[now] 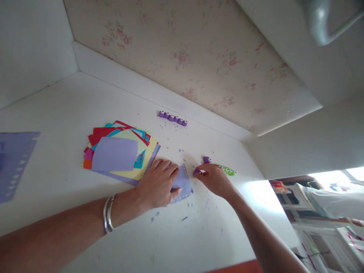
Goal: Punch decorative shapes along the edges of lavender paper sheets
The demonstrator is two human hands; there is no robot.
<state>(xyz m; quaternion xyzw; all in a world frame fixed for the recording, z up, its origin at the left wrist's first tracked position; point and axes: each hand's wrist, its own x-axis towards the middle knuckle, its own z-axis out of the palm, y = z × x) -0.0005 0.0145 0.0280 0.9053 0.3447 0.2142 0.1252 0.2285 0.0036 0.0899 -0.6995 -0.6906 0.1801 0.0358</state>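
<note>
Left hand (159, 184) lies flat, fingers spread, pinning the purple paper (182, 184) to the table (57, 113). Right hand (213, 178) pinches a small punch (196, 172) at the paper's edge. Paper looks thin and floppy, so hold it flat near the edge.

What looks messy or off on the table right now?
Small purple paper bits lie scattered over the white table around the left hand and right hand. The coloured paper stack is fanned askew.
</note>
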